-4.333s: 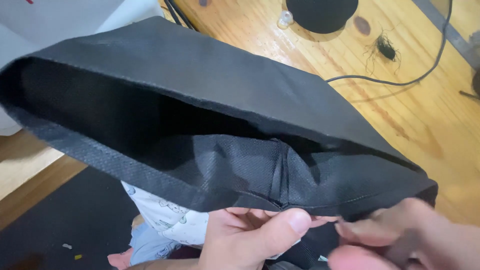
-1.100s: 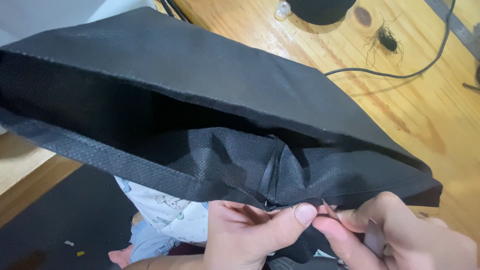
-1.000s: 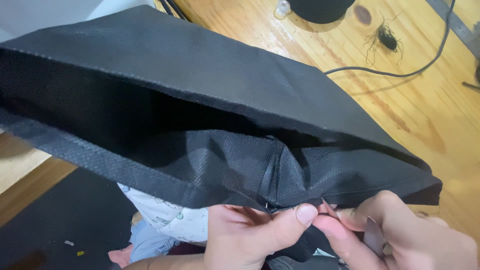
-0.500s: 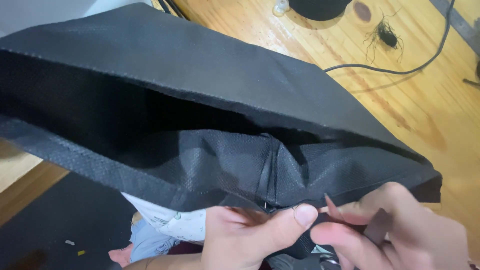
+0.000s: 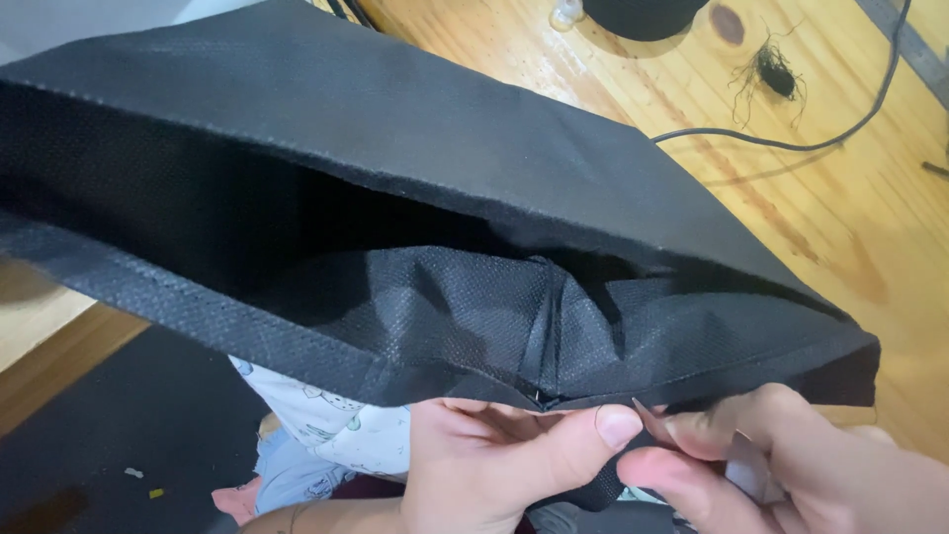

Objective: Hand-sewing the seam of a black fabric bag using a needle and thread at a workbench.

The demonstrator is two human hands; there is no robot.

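A black fabric bag point(image 5: 415, 168) of a woven, dimpled cloth fills most of the view, held up with its mouth gaping toward the camera so the dark inside shows. Its near edge sags in a long curve, and a folded seam point(image 5: 547, 331) runs down the inner wall to that edge.

The left hand point(image 5: 494, 465) comes up from below the bag's near edge, palm turned upward, with the thumb stretched out flat to the right just under the seam. The thumb presses the bag's edge against the fingers beneath it, so this hand is closed in a pinch on the cloth.

The right hand point(image 5: 791, 465) sits just right of the left thumb, under the bag's right corner, knuckles up and fingers curled inward. Its thumb and forefinger are drawn together at the bag's edge, close to the left thumb tip; whether they grip the cloth itself or only a loose thread there I cannot tell.

Below the bag's near edge, left of the left hand, a piece of white patterned cloth point(image 5: 336, 425) hangs out. Beyond the bag's far edge lies a wooden floor point(image 5: 840, 208), with a black cable point(image 5: 791, 146) looping across it and a tangle of dark thread point(image 5: 771, 74) nearby.
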